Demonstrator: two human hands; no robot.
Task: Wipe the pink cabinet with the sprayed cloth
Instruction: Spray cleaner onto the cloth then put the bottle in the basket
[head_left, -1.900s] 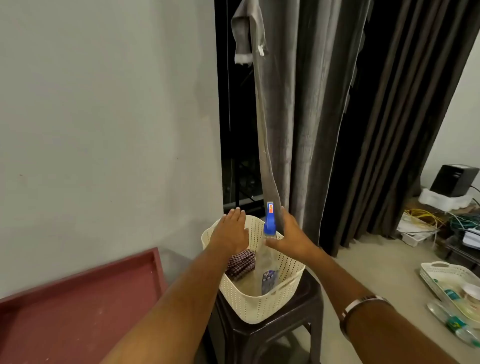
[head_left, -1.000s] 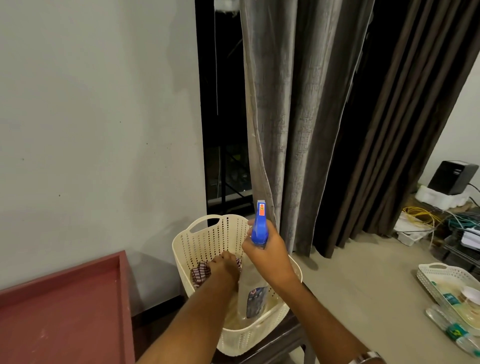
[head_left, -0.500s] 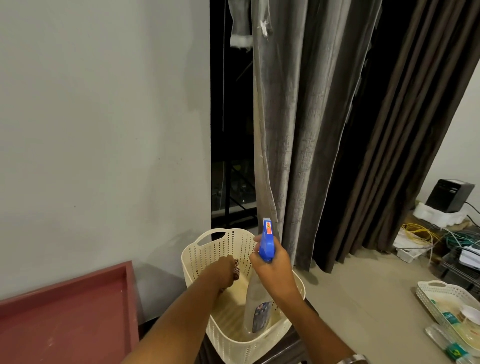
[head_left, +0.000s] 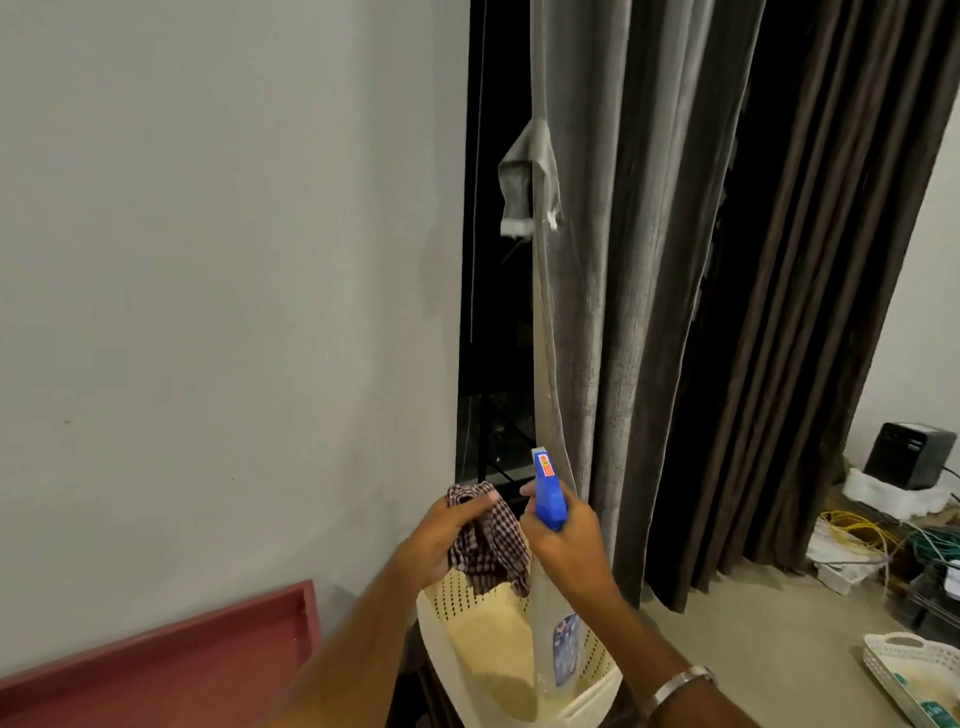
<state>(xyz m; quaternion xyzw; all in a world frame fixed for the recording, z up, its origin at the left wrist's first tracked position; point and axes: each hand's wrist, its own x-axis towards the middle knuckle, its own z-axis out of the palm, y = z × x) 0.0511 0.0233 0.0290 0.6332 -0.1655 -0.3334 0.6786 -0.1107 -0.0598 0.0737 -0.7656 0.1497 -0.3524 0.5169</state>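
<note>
Cloth — a checked rag — hangs bunched in the left hand, fingers curled round its top, at lower centre of the frame just above the cream basket; the right hand grips the neck of the spray bottle beside it. To spray well, I would let the rag hang flat, turn the blue nozzle toward it and wet it over the basket. Pink cabinet waits at lower left — not yet wiped.

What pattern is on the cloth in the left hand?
The cloth has a small dark red and white check, seen in the head view.
</note>
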